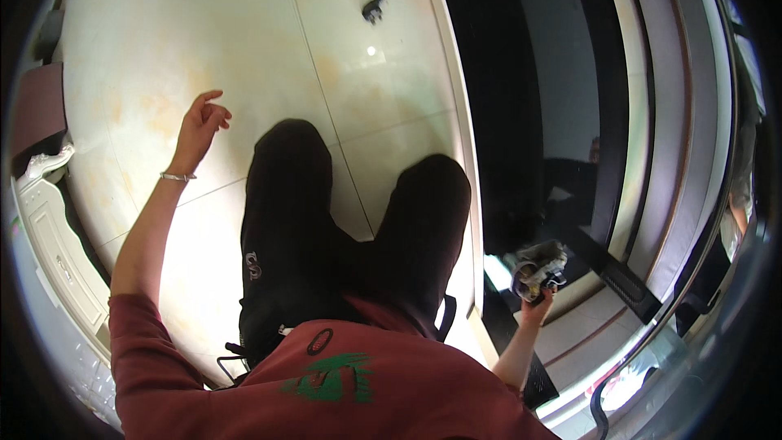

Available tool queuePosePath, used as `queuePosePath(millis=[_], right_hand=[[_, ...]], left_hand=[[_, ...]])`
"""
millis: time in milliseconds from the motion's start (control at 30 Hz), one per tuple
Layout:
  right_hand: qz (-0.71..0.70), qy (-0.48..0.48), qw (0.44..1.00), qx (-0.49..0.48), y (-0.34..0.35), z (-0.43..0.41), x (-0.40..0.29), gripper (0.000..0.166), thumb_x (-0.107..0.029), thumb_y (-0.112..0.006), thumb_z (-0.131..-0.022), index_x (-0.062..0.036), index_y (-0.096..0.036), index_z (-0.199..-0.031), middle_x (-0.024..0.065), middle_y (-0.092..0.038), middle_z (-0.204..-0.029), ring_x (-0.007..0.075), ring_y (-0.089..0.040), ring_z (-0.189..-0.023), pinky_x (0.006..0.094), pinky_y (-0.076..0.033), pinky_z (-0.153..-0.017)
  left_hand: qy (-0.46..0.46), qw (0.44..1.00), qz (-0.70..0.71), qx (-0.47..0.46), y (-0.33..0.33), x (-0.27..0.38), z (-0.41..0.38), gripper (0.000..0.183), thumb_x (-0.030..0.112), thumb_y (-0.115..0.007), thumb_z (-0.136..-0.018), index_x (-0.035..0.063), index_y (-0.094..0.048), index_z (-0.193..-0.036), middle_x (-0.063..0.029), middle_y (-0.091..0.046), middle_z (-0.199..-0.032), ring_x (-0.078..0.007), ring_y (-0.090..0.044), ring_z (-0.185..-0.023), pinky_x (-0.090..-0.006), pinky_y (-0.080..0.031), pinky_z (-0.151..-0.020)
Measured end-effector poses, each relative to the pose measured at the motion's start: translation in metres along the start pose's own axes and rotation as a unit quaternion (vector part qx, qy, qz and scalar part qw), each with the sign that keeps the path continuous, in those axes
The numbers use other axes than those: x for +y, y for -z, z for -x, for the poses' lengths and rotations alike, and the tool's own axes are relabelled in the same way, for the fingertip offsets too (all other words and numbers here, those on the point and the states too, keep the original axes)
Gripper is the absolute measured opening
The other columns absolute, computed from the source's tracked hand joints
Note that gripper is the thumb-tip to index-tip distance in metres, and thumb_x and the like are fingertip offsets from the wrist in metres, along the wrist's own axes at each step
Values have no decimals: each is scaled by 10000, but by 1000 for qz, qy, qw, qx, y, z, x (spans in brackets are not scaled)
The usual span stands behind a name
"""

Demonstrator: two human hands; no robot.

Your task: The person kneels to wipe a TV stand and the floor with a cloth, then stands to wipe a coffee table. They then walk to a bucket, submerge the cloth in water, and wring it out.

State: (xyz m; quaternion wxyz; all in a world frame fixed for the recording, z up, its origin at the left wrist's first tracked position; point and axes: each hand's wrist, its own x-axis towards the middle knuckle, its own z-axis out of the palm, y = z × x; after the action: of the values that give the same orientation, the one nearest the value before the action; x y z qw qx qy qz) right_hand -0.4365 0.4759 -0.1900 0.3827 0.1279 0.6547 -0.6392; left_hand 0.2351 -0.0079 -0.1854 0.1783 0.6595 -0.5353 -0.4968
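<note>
Over the pale tiled floor (244,43), my left hand (204,115) hangs in the air with its fingers apart, somewhat bent, and nothing in them; a bracelet is on that wrist. My right hand (540,305) grips a crumpled greyish bundle (539,266), which looks like cloth, with yellowish and dark parts. It is held out to the right, in front of a glossy black panel (507,104) that shows reflections. What exactly the bundle is made of cannot be told. My bent knees in black trousers lie between the hands.
A black power plug (372,10) on a cord lies on the floor near the white edge (455,85) of the black panel. At the left stand a white carved cabinet (61,256) and a brownish box-like item (40,107). Dark slotted bars (629,284) are at the right.
</note>
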Motion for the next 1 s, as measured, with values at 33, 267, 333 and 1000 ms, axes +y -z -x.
queuePosePath(millis=[33,267,333,1000], right_hand=[[56,-13,997,-44,-20,-13,-13,495,-123,-530,-690,-155,-505,-1183,83,-543,-1152,256,-543,-1044,406,-482,-860],[294,-6,936,191,-49,-134,35,500,-132,-582,-659,-78,-520,-1153,92,-553,-1091,283,-547,-997,422,-480,-817],[261,97,959,54,-104,-124,42,523,-131,-615,-662,-58,-555,-1177,95,-589,-1104,263,-586,-961,354,-500,-820],[716,642,217,-170,-713,-107,131,418,-175,-658,-696,-209,-578,-1105,87,-435,-1222,351,-468,-1026,504,-457,-747]], left_hand=[[25,999,8,22,1,-6,5,324,112,-504,-900,25,-470,-1210,-38,-620,-834,-92,-564,-714,-226,-436,-665],[29,997,29,60,-9,-72,22,273,78,-493,-881,16,-502,-1147,-58,-620,-787,-124,-587,-685,-253,-480,-670],[55,997,-23,54,-25,-68,20,260,104,-503,-873,31,-511,-1122,-67,-626,-763,-136,-604,-648,-265,-491,-641],[-221,884,-397,111,-232,90,-246,336,137,-568,-780,73,-529,-1108,-90,-593,-1003,-240,-536,-973,-538,-344,-834]])
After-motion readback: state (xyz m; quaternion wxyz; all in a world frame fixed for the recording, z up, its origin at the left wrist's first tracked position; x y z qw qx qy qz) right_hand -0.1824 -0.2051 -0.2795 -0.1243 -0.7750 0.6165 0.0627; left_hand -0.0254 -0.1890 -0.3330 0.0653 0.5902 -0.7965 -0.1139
